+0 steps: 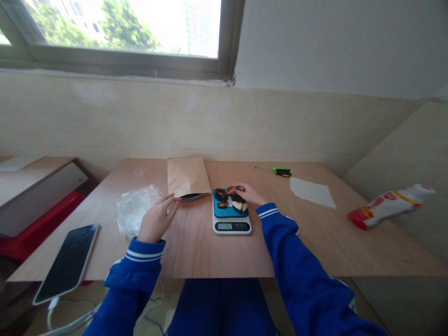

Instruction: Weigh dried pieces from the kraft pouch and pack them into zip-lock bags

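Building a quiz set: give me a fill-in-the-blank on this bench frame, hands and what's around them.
1. The right hand touches the pieces piled on the ____.
2. The left hand holds open the mouth of the brown paper ____.
3. Near the table's left edge lies a dark-screened ____.
4. At the far side lies a screwdriver with a ____ handle.

Missing words: scale; bag; phone; green

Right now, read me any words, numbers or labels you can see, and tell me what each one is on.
None can be read.
Scale: display shows digits, too blurred to read.
Red and white packet: printing too blurred to read.
Phone: screen dark.
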Demonstrator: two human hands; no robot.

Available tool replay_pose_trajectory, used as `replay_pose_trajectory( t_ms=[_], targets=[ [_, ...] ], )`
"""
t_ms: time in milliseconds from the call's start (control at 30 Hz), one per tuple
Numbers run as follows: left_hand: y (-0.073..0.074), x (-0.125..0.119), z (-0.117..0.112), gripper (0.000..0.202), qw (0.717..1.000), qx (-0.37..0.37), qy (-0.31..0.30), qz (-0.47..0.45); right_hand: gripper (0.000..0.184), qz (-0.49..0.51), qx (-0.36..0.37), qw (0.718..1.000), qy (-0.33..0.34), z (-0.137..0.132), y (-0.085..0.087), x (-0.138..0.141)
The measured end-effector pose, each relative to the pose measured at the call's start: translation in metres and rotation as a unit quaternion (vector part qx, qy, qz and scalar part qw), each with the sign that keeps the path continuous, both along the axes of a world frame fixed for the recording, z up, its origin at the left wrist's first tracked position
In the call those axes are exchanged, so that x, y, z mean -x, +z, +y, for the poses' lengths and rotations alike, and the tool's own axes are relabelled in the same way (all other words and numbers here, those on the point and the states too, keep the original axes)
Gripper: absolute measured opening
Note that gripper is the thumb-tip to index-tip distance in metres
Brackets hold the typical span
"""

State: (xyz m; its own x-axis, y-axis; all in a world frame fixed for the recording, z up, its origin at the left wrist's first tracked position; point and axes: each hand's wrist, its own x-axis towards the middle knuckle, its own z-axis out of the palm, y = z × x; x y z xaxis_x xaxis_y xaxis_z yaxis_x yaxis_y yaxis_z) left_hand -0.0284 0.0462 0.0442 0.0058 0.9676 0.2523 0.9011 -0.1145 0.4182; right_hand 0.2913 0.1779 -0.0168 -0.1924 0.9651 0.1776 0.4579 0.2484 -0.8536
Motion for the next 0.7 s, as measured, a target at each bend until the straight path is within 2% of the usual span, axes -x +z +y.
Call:
replay_pose_trajectory(
  t_ms=[167, 300, 500, 700],
  targets=[
    [-0.008, 0.004, -0.024, 0.033, 0.999, -0.023, 0.002, -0.046, 0.03, -0.071, -0.044, 0.997, -0.003, -0.004, 0.001, -0.003],
    [-0.014, 0.003, -0.038, 0.034, 0.995, -0.028, 0.013, -0.094, 0.019, -0.13, -0.075, 0.989, 0.008, -0.009, 0.007, -0.003],
    [-0.019, -0.004, -0.057, 0.033, 0.989, -0.015, 0.024, -0.147, 0.014, -0.185, -0.102, 0.977, 0.017, -0.009, 0.016, 0.003],
    [-0.024, -0.002, -0.073, 0.031, 0.982, -0.001, 0.056, -0.182, 0.014, -0.171, -0.132, 0.976, -0.017, -0.025, 0.039, 0.001]
  ],
)
